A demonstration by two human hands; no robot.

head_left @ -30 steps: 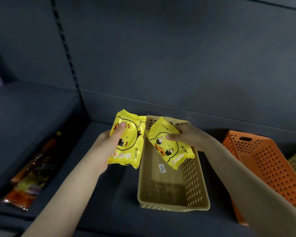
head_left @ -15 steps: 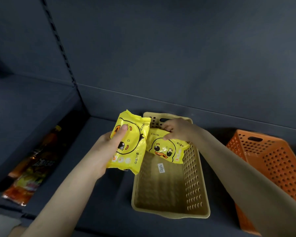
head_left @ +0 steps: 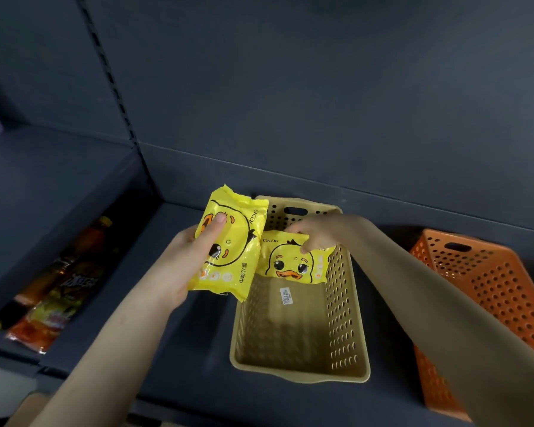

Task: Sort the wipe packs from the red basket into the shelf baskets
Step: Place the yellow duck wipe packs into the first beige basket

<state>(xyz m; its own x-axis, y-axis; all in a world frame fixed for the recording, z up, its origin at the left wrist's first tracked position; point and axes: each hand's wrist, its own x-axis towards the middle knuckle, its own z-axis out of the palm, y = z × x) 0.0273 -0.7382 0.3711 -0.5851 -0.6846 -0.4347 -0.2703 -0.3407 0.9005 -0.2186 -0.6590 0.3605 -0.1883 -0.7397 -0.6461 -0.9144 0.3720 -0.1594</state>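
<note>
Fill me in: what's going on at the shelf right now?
A person is sorting yellow duck-print wipe packs with both bare hands. The right hand pinches the first wipe pack by its top edge, down inside the far end of the tan basket. The left hand grips the second wipe pack in the air just left of that basket, thumb across its front. An orange basket sits to the right.

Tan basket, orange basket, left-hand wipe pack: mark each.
tan basket (head_left: 299, 374): head view, near rim.
orange basket (head_left: 490, 272): head view, perforated inner wall.
left-hand wipe pack (head_left: 238, 260): head view, front face, right of the thumb.
</note>
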